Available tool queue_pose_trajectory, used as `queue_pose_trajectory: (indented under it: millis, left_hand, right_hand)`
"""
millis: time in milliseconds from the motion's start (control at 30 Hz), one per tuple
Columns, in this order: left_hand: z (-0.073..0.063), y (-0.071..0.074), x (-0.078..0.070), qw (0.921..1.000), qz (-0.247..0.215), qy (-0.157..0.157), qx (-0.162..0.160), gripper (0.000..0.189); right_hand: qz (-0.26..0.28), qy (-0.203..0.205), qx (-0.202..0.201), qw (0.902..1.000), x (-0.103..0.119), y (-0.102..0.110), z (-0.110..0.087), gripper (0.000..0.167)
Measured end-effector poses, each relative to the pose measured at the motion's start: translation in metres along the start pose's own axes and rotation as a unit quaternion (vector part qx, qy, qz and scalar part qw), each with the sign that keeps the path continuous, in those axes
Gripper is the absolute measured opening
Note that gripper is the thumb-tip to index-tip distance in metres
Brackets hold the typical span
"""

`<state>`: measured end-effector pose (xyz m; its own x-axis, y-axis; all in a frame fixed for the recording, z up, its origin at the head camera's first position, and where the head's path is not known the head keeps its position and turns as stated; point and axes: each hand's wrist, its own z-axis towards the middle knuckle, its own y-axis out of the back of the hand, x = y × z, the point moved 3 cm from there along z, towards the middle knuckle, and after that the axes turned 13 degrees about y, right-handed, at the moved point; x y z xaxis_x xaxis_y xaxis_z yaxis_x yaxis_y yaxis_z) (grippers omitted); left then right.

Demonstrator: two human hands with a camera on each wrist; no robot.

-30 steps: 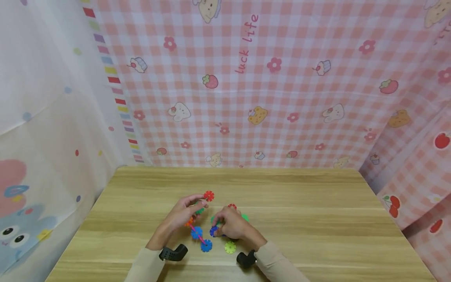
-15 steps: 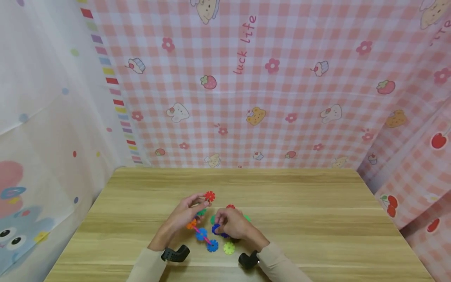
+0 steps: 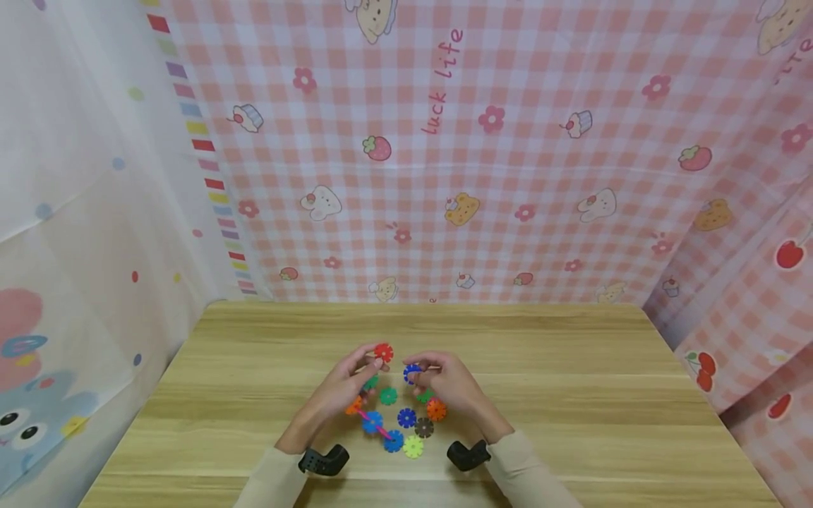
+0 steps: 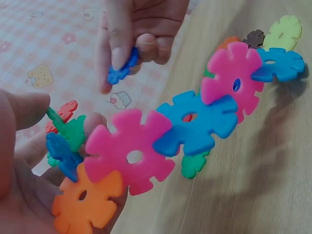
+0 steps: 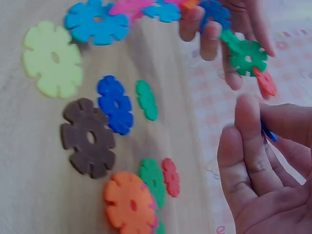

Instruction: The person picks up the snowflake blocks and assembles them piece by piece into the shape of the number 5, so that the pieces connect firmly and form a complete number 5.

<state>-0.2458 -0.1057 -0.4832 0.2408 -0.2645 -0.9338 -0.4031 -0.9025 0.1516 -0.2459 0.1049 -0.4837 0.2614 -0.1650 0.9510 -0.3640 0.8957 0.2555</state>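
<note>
My left hand holds a chain of interlocking notched plastic discs. In the left wrist view its pink disc, orange disc and light-blue disc slot edge into edge. The chain's red disc sits by the left fingertips, joined to a green disc. A loose dark-blue disc is pinched between thumb and fingers of my right hand, raised right of the red disc and apart from it. Fingers cover most of that blue disc in the right wrist view.
On the wooden table, between and below the hands, lie loose discs: yellow-green, brown, dark blue, orange, green and others. A checked cloth hangs behind the table.
My right hand has lifted a dark-blue disc from among the loose pieces and moved up and right, uncovering others. The left hand has shifted slightly right with the chain.
</note>
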Motion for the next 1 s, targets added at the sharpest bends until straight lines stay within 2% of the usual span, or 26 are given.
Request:
queue_pose_trajectory:
  millis: [167,533,867,1000]
  left_hand:
    - [0.000,-0.002,0.000,1.0000,-0.007,-0.003,0.005,0.045]
    - [0.000,-0.006,0.001,0.9994,-0.030,-0.016,0.003,0.042]
    - [0.000,-0.012,-0.001,0.9989,-0.029,-0.034,-0.016,0.038]
    - [0.001,-0.013,-0.001,0.9982,-0.026,-0.046,-0.027,0.040]
  right_hand:
    - [0.034,-0.009,-0.005,0.9994,0.002,0.008,-0.002,0.036]
    - [0.032,-0.002,-0.008,0.9995,0.001,0.007,-0.004,0.047]
    - [0.123,0.012,-0.038,0.9915,-0.001,-0.005,-0.005,0.046]
    - [0.133,0.014,-0.059,0.9893,0.000,-0.008,-0.004,0.046]
